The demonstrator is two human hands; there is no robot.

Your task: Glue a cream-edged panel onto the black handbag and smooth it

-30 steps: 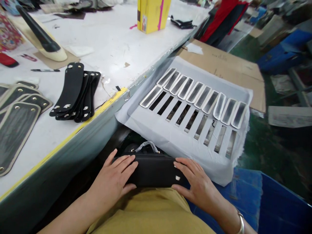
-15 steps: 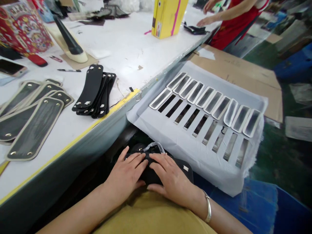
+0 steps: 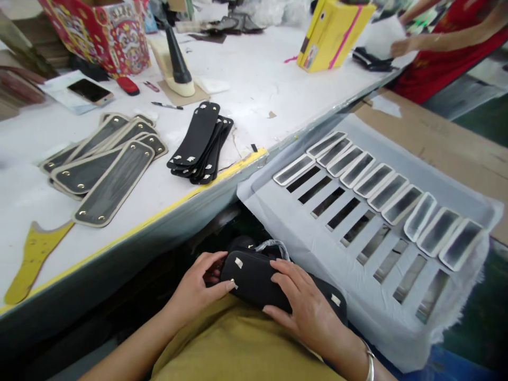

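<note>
A long black panel (image 3: 257, 278) with rounded ends lies across the front of my body, bits of white tape at its corners. My left hand (image 3: 198, 283) is at its left end, fingers behind the edge and thumb by a small corner fastener. My right hand (image 3: 305, 301) grips the panel from the right, fingers bent over its face and thumb along the lower edge. Behind the panel shows a loop wrapped in clear plastic (image 3: 278, 243); what it belongs to is mostly hidden.
On the white table (image 3: 254, 90) lie stacked black panels (image 3: 198, 135), pale-edged panels (image 3: 115, 182) and a yellow template (image 3: 37, 256). To the right, a cloth-covered slotted tray (image 3: 270, 201) carries a row of pale-rimmed pieces (image 3: 381, 182). Another person's hand (image 3: 402, 46) works beyond a yellow box (image 3: 333, 37).
My left hand has slid left off the panel's face to its end, uncovering the taped corner. My right hand stays on the panel. The view has turned left.
</note>
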